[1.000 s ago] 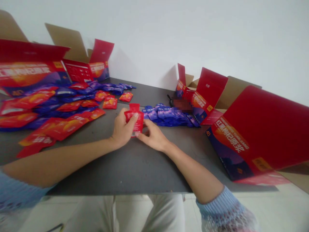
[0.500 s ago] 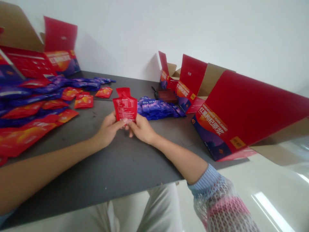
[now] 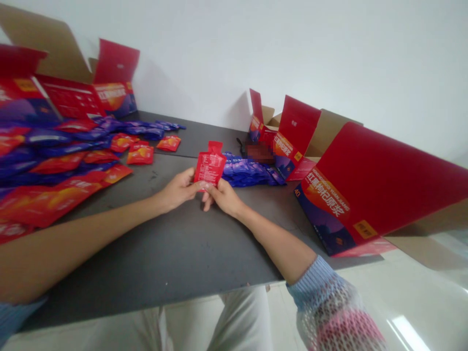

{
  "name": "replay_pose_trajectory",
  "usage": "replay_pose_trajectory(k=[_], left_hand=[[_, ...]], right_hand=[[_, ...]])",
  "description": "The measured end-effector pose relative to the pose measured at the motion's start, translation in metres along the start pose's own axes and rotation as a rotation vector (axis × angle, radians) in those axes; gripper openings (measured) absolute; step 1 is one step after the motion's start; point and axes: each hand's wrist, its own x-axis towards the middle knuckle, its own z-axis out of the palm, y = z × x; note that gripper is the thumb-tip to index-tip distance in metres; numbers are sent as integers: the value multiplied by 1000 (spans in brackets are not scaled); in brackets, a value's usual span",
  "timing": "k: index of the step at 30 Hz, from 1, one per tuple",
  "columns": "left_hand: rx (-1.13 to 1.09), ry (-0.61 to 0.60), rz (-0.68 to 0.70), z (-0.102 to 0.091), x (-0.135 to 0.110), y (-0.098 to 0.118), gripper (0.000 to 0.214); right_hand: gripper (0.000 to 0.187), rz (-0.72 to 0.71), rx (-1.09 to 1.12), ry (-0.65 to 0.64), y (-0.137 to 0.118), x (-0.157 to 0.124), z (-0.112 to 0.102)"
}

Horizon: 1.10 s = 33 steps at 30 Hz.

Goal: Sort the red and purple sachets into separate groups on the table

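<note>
Left hand (image 3: 178, 190) and right hand (image 3: 223, 197) both pinch a red sachet (image 3: 210, 165) upright over the dark table (image 3: 146, 258), just beside purple sachets (image 3: 248, 171). Open red cartons (image 3: 369, 190) stand right; a blurred object (image 3: 258, 152) behind is hard to make out.

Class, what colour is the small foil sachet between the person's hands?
Red foil sachet, white print; shows best in the head view.

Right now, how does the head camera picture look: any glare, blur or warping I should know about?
In the head view, wide-angle warping tilts the dark table; a glare streak lies on the glossy floor; a pixelated patch blurs out whatever lies there; the red sachet between the left hand and right hand stays fairly sharp.
</note>
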Motion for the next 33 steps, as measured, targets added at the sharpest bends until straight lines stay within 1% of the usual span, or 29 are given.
replay_pose_trajectory(k=[3,6,9,11,14,16,18,20,22,23,25,28,30,33], left_hand=[[-6,-18,5,-3,3,0,44],[29,21,54,-5,5,0,46],[66,68,131,-1,6,1,46],[93,105,169,5,5,1,46],[141,168,218,13,3,1,44],[197,187,238,14,2,0,41],[341,166,222,10,1,-2,38],[563,92,169,3,0,-4,30],[745,2,121,-4,0,-6,21],[793,-31,109,-6,0,-6,19],[824,-53,103,-9,1,-6,20],[827,-49,96,-8,2,-6,22],[826,-48,95,-7,2,-5,23],[815,-44,95,-7,2,-4,22]], right_hand=[[34,14,12,3,-4,-1,-1],[38,5,33,-3,-4,0,-2],[44,-19,46,18,-4,1,-4],[50,-36,6,69,-6,0,-4],[55,-90,-103,190,-9,-3,-3],[54,-129,-187,260,-11,-6,-5],[51,-141,-273,296,-15,-6,-11],[47,-116,-323,368,-20,-5,-24],[44,-80,-328,509,-27,-3,-45],[43,-66,-323,591,-30,-2,-57],[39,-74,-299,734,-35,-1,-82],[40,-94,-276,883,-34,-4,-114],[45,-87,-274,955,-28,-6,-129],[54,-50,-272,1041,-19,-7,-141]])
